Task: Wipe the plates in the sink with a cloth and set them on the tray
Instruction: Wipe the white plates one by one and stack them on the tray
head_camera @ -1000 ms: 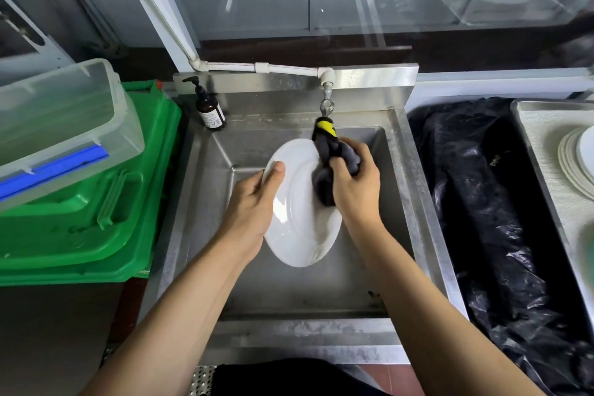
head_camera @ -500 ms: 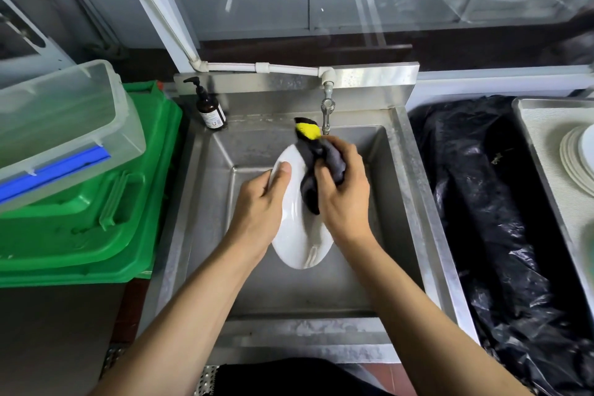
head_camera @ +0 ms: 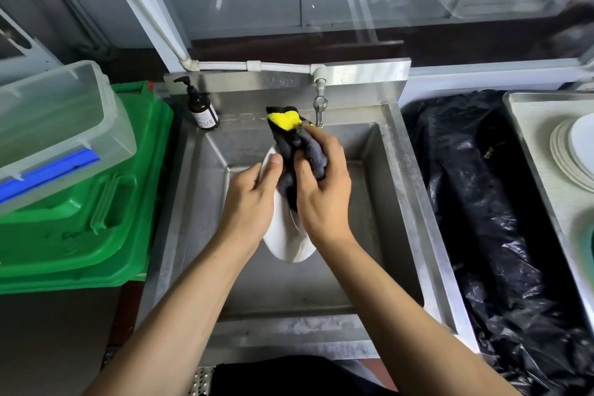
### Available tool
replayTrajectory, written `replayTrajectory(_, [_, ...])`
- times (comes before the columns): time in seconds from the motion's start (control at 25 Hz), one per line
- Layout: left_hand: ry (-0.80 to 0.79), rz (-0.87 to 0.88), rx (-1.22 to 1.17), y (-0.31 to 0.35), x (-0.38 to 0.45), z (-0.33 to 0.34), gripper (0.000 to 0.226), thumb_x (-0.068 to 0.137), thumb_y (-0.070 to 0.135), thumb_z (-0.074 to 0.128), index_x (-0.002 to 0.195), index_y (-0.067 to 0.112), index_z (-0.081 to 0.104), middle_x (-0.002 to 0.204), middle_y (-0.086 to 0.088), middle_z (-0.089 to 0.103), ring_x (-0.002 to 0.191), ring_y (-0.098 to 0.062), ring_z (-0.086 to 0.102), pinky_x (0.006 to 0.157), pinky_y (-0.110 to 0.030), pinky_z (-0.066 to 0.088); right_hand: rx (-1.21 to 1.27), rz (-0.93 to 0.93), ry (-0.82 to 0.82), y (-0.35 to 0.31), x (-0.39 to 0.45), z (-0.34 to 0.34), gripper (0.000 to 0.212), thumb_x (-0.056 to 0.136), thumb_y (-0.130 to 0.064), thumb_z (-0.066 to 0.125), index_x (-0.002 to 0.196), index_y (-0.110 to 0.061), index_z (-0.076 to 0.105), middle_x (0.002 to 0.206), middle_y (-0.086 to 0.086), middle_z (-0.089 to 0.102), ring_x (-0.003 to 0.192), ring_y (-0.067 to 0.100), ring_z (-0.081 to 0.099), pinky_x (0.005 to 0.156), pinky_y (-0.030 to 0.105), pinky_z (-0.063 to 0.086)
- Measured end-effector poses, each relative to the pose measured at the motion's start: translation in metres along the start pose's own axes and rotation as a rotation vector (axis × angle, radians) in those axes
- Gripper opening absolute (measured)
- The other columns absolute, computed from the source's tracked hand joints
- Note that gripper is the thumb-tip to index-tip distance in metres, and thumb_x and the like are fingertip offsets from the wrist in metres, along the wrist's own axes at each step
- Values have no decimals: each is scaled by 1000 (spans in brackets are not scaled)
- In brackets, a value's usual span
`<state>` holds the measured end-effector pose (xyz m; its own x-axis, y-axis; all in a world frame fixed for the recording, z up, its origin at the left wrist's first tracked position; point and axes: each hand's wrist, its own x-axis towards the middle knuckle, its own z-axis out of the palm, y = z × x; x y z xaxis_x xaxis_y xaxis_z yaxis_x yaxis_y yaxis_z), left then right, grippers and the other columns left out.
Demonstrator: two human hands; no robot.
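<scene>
Over the middle of the rectangular stainless-steel sink (head_camera: pixel 398 202), a round white ceramic plate (head_camera: pixel 287 244) is being held tilted nearly on edge, above the basin floor. The left hand (head_camera: pixel 250 199) is gripping the plate's left rim, with the thumb lying across the top of the rim and the remaining fingers curled behind it, out of view. The right hand (head_camera: pixel 323 190) is clutching a dark grey microfibre cloth with a yellow patch (head_camera: pixel 297 145), its thumb and fingers closing round the bunched fabric and pressing it against the plate's face. The yellow corner is sticking up at 12 o'clock from that hand, just beside the small metal tap (head_camera: pixel 319 106) at the rear wall. A brown pump bottle with a white label (head_camera: pixel 201 108) is standing on the sink ledge at 11 o'clock. At 9 o'clock, a clear plastic lidded box with a blue strip (head_camera: pixel 61 135) is resting on stacked green plastic crates (head_camera: pixel 80 219). At 3 o'clock, crumpled black plastic sheeting (head_camera: pixel 482 202) is lying beside the sink, and beyond it a pale rectangular tray (head_camera: pixel 530 125) is carrying a stack of white plates (head_camera: pixel 569 154).
</scene>
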<state>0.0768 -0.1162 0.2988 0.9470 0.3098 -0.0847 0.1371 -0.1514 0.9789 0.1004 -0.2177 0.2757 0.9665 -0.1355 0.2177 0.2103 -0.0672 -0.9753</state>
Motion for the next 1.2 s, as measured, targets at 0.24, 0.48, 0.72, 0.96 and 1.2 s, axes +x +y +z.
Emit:
replayTrajectory(0.24, [81, -39, 20, 4, -7, -1, 47, 102, 35, 55, 66, 10, 38, 57, 6, 24, 54, -10, 23, 47, -24, 19, 52, 486, 205, 41, -6, -23, 25, 100, -12, 52, 120, -22, 63, 110, -5, 70, 99, -2, 64, 89, 25, 46])
replayTrajectory(0.48, [70, -90, -44, -7, -1, 5, 49, 99, 39, 57, 80, -6, 54, 69, -6, 41, 65, -14, 37, 63, -32, 31, 97, 278, 131, 18, -24, -5, 34, 101, -8, 58, 133, -16, 61, 130, -5, 66, 121, 2, 60, 105, 20, 45])
replayTrajectory(0.72, [160, -143, -92, -13, 8, 3, 32, 94, 37, 57, 76, 13, 66, 71, 3, 62, 69, -11, 53, 68, -31, 44, 20, 65, 7, 12, -28, 0, 41, 94, -10, 60, 133, -20, 63, 130, -6, 64, 125, 12, 58, 108, 27, 44])
replayTrajectory(0.96, [187, -114, -55, -9, 3, -1, 43, 100, 42, 57, 76, 7, 62, 68, 2, 53, 64, -12, 46, 60, -27, 38, 24, 451, 123, 35, -21, -20, 36, 98, -8, 55, 129, -24, 63, 117, -13, 69, 105, -8, 61, 104, 30, 50])
replayTrajectory(1.2, [203, -131, -79, -2, 5, 7, 46, 98, 44, 58, 65, 12, 59, 54, 11, 57, 55, -4, 50, 59, -29, 45, 137, 214, -2, 10, -47, 3, 40, 98, -1, 58, 135, -15, 61, 136, -6, 63, 130, 3, 56, 110, 19, 40])
